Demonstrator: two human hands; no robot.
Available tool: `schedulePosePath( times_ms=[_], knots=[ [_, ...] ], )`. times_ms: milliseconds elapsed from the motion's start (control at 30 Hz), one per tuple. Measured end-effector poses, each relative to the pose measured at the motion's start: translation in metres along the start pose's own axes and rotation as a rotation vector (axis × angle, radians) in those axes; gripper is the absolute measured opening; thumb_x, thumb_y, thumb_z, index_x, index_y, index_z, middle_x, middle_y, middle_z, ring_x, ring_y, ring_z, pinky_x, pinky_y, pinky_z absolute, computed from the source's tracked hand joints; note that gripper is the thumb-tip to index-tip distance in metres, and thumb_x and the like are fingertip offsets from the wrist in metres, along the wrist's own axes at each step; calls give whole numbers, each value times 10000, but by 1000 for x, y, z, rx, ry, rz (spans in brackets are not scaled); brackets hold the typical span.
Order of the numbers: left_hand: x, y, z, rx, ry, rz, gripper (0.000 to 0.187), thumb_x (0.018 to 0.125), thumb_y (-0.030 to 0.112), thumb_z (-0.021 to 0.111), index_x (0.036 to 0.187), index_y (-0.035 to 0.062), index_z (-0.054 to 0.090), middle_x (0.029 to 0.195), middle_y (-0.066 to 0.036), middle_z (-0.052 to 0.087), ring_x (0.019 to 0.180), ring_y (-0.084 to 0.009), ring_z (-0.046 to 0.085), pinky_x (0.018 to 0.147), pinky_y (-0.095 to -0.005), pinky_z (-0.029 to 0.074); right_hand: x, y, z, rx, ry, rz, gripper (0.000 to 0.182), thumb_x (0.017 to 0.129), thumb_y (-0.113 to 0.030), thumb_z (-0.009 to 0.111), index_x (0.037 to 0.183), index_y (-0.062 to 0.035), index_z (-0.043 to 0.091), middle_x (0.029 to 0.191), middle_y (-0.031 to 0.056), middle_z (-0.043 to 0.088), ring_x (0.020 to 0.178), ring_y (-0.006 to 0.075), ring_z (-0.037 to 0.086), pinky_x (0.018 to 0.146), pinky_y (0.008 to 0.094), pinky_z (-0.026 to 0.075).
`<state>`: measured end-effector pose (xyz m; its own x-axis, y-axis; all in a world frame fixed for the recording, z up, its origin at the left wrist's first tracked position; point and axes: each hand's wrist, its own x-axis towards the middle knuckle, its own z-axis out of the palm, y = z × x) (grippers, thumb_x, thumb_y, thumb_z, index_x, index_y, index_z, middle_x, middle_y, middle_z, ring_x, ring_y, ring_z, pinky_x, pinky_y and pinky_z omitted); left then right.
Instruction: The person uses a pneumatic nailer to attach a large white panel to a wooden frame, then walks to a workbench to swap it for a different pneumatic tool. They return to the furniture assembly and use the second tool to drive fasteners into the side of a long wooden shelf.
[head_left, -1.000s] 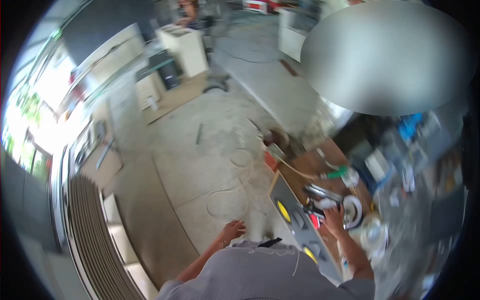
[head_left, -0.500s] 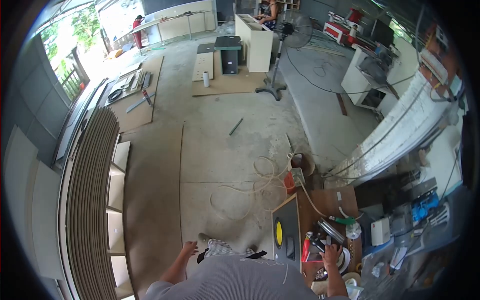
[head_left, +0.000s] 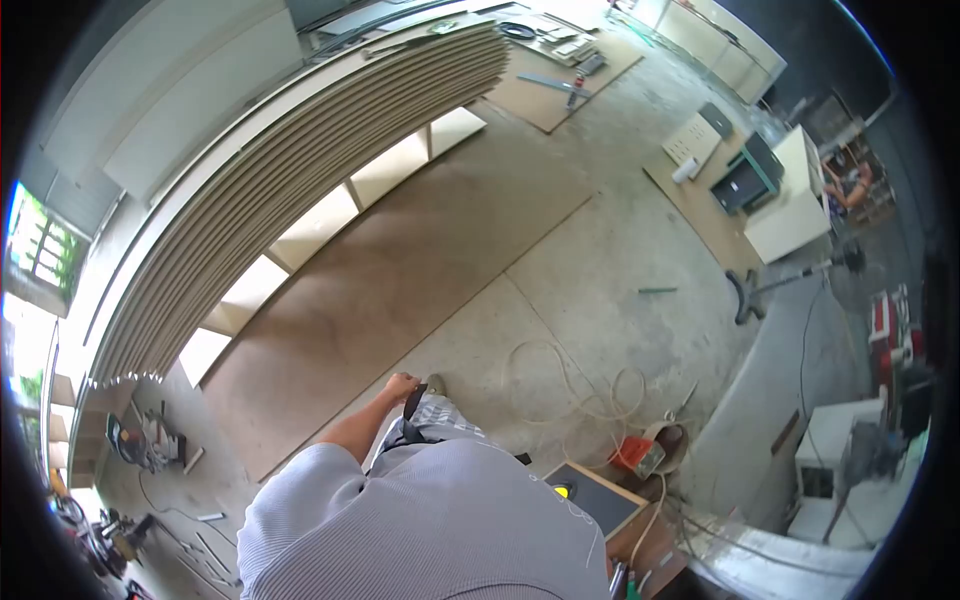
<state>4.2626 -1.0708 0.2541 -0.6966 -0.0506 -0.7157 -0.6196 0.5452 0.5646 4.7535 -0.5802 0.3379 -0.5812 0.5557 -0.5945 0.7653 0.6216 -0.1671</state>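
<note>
My left hand (head_left: 402, 385) hangs in front of my left side, above the edge of a large brown board (head_left: 380, 270) on the floor. Its fingers look loosely bent, and I see nothing in them. Right beside it, at my waist, is a dark strap (head_left: 416, 400). My right hand is out of view, hidden beyond my shirt and the lower edge. On that side a dark panel with a wooden edge (head_left: 600, 497) shows, with part of a yellow disc (head_left: 563, 491) on it. Only a corner of the brown worktop (head_left: 655, 545) is visible.
Stacked brown sheets (head_left: 330, 165) stand along the left above pale shelf compartments (head_left: 310, 232). A coiled hose (head_left: 570, 375) lies near a red-orange box (head_left: 630, 453) and a bucket (head_left: 668, 447). A power saw (head_left: 145, 440) sits lower left. A person (head_left: 850, 190) is far right.
My view has swung left and tilted, bringing the stacked sheets and the saw into sight. My right hand, earlier among the tools on the worktop, has left view. My left hand stays near my waist.
</note>
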Motion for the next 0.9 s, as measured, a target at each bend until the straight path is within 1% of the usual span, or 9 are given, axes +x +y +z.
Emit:
schedulePosePath(
  times_ms=[100, 133, 300, 533, 633, 733, 800, 867, 900],
  knots=[
    [36, -7, -38, 24, 31, 47, 427, 741, 368, 566, 913, -16, 635, 792, -149, 644, 710, -252, 626, 628, -353, 499, 78, -155, -24, 108, 10, -343, 317, 814, -290, 555, 1025, -54, 579, 896, 143, 608, 847, 333, 580, 746, 382, 458],
    [46, -8, -51, 45, 40, 78, 429, 741, 365, 564, 919, -19, 635, 815, -160, 646, 751, -261, 627, 675, -351, 499, 118, -196, -15, 201, -129, -179, 293, 840, -269, 537, 1028, -47, 575, 881, 150, 618, 828, 328, 592, 734, 387, 459],
    [65, -17, -117, -185, 277, -40, 419, 768, 361, 551, 922, -20, 633, 835, -178, 644, 787, -256, 622, 695, -349, 487, 229, -359, -5, 128, -290, -624, 425, 803, -292, 601, 1114, -9, 536, 940, 182, 632, 825, 242, 624, 713, 327, 472],
    [79, -66, -157, -324, 436, -299, 386, 791, 337, 528, 748, -32, 631, 662, -189, 615, 648, -285, 621, 582, -389, 470, 306, -520, -71, 13, -479, -552, 519, 771, -332, 624, 1111, 50, 535, 863, 174, 639, 732, 211, 636, 650, 313, 490],
    [103, -101, -146, -188, 487, -170, 424, 814, 341, 477, 779, -59, 614, 710, -206, 623, 714, -322, 631, 635, -409, 488, 362, -541, -63, 75, -495, -375, 490, 769, -315, 618, 1086, 51, 552, 853, 165, 640, 722, 213, 635, 632, 314, 490],
    [111, -31, -161, -462, 359, -621, 439, 839, 343, 460, 879, -66, 611, 762, -225, 628, 758, -326, 634, 663, -412, 494, 408, -598, -77, 6, -528, -269, 449, 765, -273, 609, 1076, 48, 567, 839, 154, 641, 705, 213, 630, 615, 317, 489],
    [168, -42, -155, -396, 428, -483, 456, 840, 371, 450, 872, -49, 624, 805, -244, 620, 814, -362, 614, 717, -425, 477, 441, -662, -102, -101, -618, -264, 424, 762, -259, 606, 1049, 51, 577, 829, 148, 640, 694, 212, 626, 607, 317, 488],
    [221, -25, -156, -113, 688, -73, 474, 842, 398, 440, 865, -32, 637, 848, -264, 613, 871, -397, 594, 771, -438, 459, 464, -739, -137, -204, -711, -260, 400, 759, -246, 603, 1021, 55, 586, 820, 141, 639, 682, 211, 622, 599, 318, 487],
    [247, -7, -176, -113, 543, -164, 493, 834, 422, 438, 847, -29, 639, 850, -268, 610, 877, -400, 589, 765, -445, 455, 449, -798, -177, -71, -588, -467, 361, 754, -235, 601, 980, 47, 597, 801, 137, 635, 664, 210, 613, 590, 322, 485]
  ],
)
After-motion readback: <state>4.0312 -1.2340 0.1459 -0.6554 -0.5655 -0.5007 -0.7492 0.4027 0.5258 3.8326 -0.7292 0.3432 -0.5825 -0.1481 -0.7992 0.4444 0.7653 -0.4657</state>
